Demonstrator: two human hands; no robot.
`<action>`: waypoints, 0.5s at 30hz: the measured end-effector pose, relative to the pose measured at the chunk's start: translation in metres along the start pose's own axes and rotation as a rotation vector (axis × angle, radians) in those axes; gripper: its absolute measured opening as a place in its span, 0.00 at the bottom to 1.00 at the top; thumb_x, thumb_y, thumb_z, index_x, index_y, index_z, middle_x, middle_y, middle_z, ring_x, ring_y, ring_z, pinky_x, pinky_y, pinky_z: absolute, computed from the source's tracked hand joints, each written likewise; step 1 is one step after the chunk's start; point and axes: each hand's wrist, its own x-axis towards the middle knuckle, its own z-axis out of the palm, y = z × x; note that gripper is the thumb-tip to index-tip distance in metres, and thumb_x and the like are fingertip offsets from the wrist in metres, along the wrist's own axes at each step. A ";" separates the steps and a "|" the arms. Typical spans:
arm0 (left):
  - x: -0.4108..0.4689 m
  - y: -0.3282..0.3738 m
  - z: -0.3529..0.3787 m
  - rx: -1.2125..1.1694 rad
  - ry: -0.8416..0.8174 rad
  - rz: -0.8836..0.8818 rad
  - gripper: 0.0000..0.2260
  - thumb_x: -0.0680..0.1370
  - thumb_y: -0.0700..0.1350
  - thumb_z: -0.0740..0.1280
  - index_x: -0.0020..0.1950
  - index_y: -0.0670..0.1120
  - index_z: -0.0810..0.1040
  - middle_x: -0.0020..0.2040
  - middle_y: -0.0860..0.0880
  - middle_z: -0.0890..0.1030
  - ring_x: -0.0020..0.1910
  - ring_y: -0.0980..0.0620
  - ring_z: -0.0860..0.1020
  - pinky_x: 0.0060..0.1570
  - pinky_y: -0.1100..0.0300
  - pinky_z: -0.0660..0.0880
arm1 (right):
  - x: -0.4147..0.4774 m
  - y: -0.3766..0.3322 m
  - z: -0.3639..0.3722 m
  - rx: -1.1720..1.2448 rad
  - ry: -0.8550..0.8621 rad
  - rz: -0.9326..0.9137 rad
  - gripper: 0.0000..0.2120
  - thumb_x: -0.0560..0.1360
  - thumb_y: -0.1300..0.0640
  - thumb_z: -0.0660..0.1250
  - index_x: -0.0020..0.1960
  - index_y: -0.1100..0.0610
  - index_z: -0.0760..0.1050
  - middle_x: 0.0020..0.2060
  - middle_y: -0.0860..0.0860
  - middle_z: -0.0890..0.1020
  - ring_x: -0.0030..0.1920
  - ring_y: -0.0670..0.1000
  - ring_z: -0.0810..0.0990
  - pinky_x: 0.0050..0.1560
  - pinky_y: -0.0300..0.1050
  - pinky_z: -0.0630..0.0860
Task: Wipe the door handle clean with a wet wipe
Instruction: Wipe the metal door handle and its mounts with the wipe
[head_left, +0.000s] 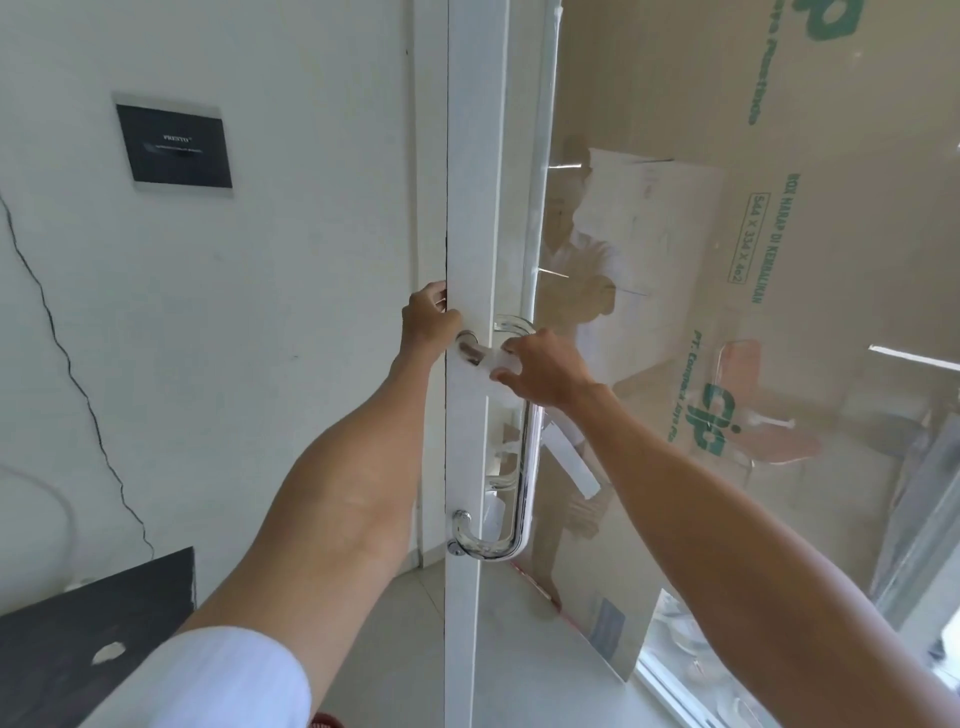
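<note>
handle (525, 467): chrome pull mounted on door (470, 208), long axis vertical | wipe (500, 362): pinched in right hand (543, 369), held against handle's top end | remaining bar is found straight below right hand, so a downward stroke is judged next | left hand (430, 318): curled round door edge, just beside top mount

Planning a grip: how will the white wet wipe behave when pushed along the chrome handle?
The crumpled white wet wipe looks floppy, bunched under the right hand, so it probably folds rather than pushes flat. Pinched by fingertips, it seems very light. On the polished chrome tube door handle it likely slides easily.
</note>
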 end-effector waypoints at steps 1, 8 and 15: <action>-0.001 0.001 0.001 -0.016 0.014 -0.002 0.23 0.72 0.35 0.62 0.67 0.46 0.77 0.62 0.47 0.81 0.61 0.50 0.79 0.52 0.66 0.71 | 0.001 -0.003 -0.002 -0.004 -0.012 -0.007 0.18 0.72 0.43 0.69 0.53 0.56 0.80 0.44 0.56 0.83 0.49 0.59 0.80 0.44 0.47 0.75; -0.007 0.000 0.004 -0.024 0.046 0.037 0.25 0.69 0.34 0.59 0.64 0.46 0.80 0.60 0.49 0.83 0.60 0.49 0.79 0.51 0.65 0.72 | 0.025 -0.048 0.002 -0.040 -0.092 0.048 0.16 0.75 0.47 0.67 0.57 0.57 0.78 0.48 0.59 0.81 0.47 0.60 0.80 0.39 0.47 0.70; -0.013 -0.007 0.003 0.022 0.066 0.098 0.28 0.70 0.33 0.60 0.71 0.44 0.74 0.65 0.46 0.79 0.64 0.50 0.78 0.55 0.67 0.72 | 0.003 -0.038 0.014 -0.072 0.082 -0.065 0.17 0.78 0.47 0.62 0.56 0.61 0.76 0.47 0.57 0.83 0.48 0.61 0.80 0.48 0.50 0.70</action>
